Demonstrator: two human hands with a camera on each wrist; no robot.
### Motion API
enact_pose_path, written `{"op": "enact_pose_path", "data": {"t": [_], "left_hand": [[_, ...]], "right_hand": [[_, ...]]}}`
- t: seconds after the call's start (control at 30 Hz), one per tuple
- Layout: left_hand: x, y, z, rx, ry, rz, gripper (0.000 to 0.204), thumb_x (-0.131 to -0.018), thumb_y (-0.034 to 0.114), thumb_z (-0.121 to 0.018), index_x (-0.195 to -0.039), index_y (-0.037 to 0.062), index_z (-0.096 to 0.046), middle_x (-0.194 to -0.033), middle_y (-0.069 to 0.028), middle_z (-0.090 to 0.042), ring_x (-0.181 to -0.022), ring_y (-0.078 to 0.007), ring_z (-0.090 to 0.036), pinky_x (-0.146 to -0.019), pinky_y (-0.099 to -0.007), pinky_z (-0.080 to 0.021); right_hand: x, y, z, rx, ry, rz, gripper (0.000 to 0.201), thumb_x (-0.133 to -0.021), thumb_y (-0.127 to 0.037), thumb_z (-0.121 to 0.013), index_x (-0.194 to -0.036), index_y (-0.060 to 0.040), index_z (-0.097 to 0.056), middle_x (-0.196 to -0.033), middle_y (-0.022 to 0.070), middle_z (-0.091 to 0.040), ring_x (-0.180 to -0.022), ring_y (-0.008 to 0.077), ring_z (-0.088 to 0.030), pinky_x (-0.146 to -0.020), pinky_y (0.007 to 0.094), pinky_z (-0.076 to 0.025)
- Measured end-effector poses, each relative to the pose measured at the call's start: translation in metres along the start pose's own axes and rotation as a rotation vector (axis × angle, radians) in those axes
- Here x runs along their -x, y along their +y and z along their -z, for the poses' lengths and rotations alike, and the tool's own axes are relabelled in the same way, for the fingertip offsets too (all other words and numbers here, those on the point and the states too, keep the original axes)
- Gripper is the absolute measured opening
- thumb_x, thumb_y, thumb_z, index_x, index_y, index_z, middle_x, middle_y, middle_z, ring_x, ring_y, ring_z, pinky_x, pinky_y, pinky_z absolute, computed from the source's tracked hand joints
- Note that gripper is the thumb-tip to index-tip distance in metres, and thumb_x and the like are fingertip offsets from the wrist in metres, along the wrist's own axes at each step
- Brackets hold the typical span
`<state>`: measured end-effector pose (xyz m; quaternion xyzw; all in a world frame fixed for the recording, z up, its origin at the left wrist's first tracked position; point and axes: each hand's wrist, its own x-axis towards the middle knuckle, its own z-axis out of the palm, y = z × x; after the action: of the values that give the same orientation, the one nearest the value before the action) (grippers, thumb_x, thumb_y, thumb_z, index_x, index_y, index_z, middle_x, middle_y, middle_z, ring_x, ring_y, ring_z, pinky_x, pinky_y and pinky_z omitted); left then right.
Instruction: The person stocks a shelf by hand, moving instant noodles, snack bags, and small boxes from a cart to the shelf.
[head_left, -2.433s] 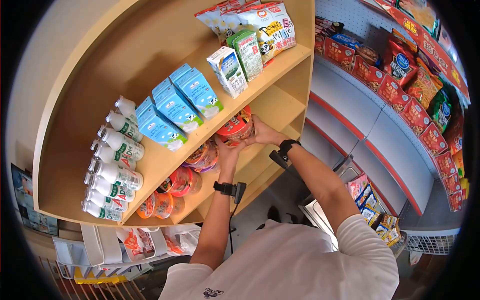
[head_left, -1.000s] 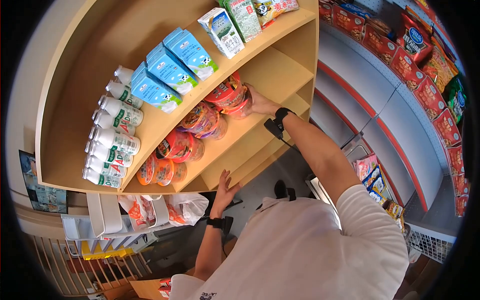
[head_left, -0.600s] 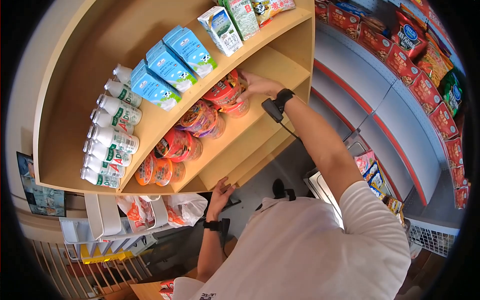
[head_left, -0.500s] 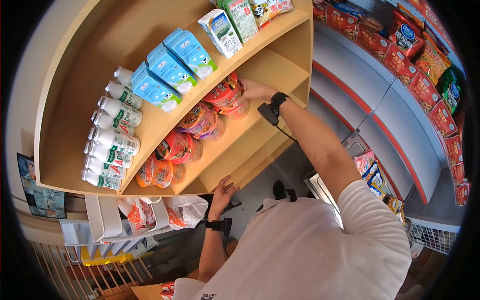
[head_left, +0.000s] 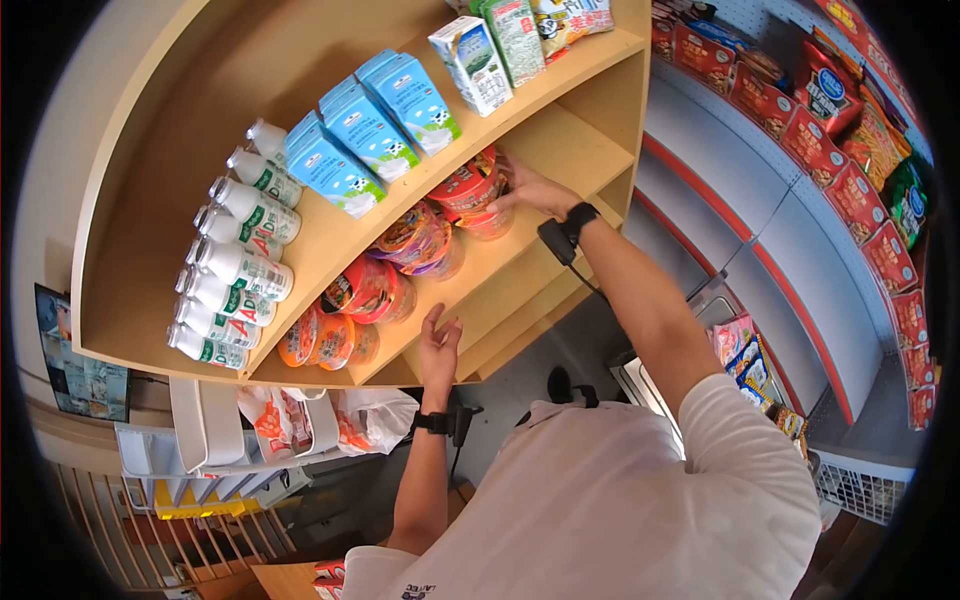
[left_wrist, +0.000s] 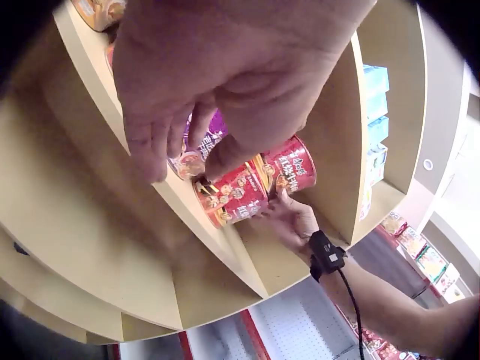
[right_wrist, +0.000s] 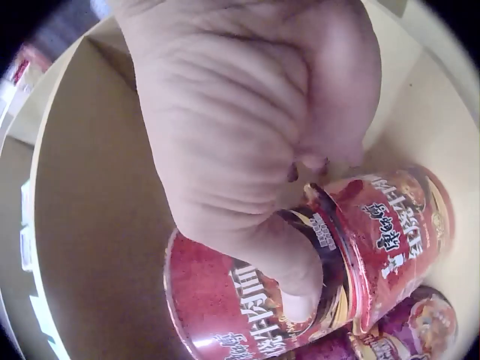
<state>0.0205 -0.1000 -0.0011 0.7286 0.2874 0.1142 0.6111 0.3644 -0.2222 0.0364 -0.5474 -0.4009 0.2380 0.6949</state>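
My right hand [head_left: 533, 190] is at the right side of two stacked red instant noodle tubs. Its thumb [right_wrist: 300, 289] lies on the front of the upper noodle tub [right_wrist: 217, 292], with the fingers curled round behind, mostly hidden. Below that one sits the lower noodle tub [right_wrist: 394, 232]. My left hand [head_left: 437, 350] hangs at the shelf's front edge, fingers loosely bent and holding nothing. In the left wrist view the left hand [left_wrist: 232, 75] overlaps purple noodle tubs [left_wrist: 214, 135], and the red stack shows beyond its fingertips.
Purple, red and orange noodle tubs [head_left: 318, 338] stand to the left on the same shelf. The board above bears white bottles [head_left: 240, 270], blue milk cartons [head_left: 365, 130] and snack bags [head_left: 572, 25]. A snack rack [head_left: 780, 200] stands at right.
Both hands held the upper red tub at first; it now rests on the stack. The left hand let go, dropped back, then rose toward the shelf. The right hand stays at the stack.
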Motion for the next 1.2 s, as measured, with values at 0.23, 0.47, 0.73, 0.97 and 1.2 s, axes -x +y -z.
{"op": "enact_pose_path", "data": {"t": [0.23,0.47,0.73,0.97,1.2], "left_hand": [[-0.043,0.009,-0.036,0.052,0.218,-0.199,0.101,-0.088,0.006,-0.072,-0.161,-0.0003,-0.002,-0.168,-0.0195,-0.011,-0.152,-0.0342,-0.025,-0.115,-0.0422,-0.038],[-0.089,0.010,-0.065,0.041,0.445,-0.353,0.118,-0.078,0.015,-0.087,-0.158,-0.0008,-0.001,-0.161,-0.0243,-0.018,-0.149,-0.0331,-0.024,-0.122,-0.0439,-0.021],[-0.107,0.016,-0.071,0.133,0.593,-0.471,0.119,-0.075,0.009,-0.087,-0.157,-0.0045,-0.003,-0.161,-0.0247,-0.016,-0.150,-0.0339,-0.022,-0.124,-0.0415,-0.016],[-0.119,0.008,-0.078,0.267,0.727,-0.432,0.114,-0.077,0.008,-0.086,-0.155,-0.0058,-0.004,-0.157,-0.0251,-0.025,-0.145,-0.0318,-0.031,-0.121,-0.0408,-0.024],[-0.081,0.002,-0.077,0.075,0.710,-0.438,0.094,-0.086,0.011,-0.078,-0.156,-0.0021,-0.017,-0.156,-0.0222,-0.028,-0.147,-0.0332,-0.028,-0.121,-0.0419,-0.024]], "right_hand": [[0.035,0.022,-0.020,0.095,0.117,-0.107,0.137,-0.063,-0.012,-0.096,-0.160,-0.0035,0.000,-0.164,0.0250,-0.019,-0.153,0.0339,-0.022,-0.125,0.0421,-0.021],[0.021,0.030,-0.043,0.122,0.174,-0.077,0.141,-0.052,-0.022,-0.101,-0.156,0.0017,-0.008,-0.154,0.0213,-0.036,-0.146,0.0314,-0.036,-0.122,0.0420,-0.031],[0.017,0.034,-0.038,0.154,0.138,-0.106,0.136,-0.053,-0.021,-0.099,-0.154,0.0002,-0.011,-0.152,0.0198,-0.038,-0.143,0.0317,-0.040,-0.121,0.0422,-0.032],[0.048,0.025,-0.042,0.379,0.057,-0.068,0.119,-0.062,-0.017,-0.096,-0.153,0.0007,-0.021,-0.153,0.0218,-0.038,-0.144,0.0333,-0.038,-0.122,0.0426,-0.030],[0.101,0.069,-0.047,0.417,0.563,0.261,0.075,-0.079,-0.014,-0.083,-0.141,0.0001,-0.043,-0.139,0.0203,-0.051,-0.133,0.0358,-0.048,-0.116,0.0437,-0.036]]}}
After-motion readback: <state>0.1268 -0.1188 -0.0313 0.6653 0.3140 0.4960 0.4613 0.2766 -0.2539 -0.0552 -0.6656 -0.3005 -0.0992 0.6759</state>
